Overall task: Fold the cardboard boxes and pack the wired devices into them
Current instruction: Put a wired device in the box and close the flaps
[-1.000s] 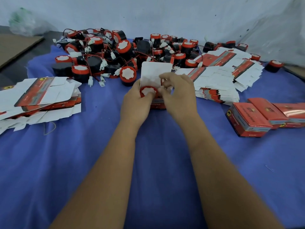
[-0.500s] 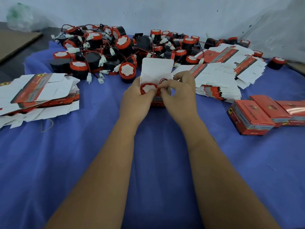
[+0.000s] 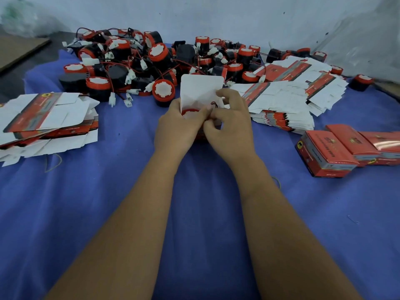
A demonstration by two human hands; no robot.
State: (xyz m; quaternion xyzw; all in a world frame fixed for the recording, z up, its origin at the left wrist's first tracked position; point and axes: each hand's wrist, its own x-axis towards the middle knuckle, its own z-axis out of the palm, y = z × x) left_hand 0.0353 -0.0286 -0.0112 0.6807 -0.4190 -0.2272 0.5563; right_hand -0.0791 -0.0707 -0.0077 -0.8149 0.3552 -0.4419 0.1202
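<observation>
red-capped round wired device (image 3: 190,112) sits in the mouth of the upright white-flapped cardboard box (image 3: 201,92), gripped between left hand (image 3: 179,128) and right hand (image 3: 230,126), whose fingertips pinch its wire just right of it.

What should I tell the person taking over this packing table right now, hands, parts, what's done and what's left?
Left hand: grips the open box at its left side, a red-capped device sitting in its mouth.
Right hand: pinches the device's red wire at the box opening.
Loose devices are heaped at the back; flat box blanks lie stacked left and right.
Done: closed boxes at the right edge.
Left: tuck in the wire, close the flap, then work through the heap.
</observation>
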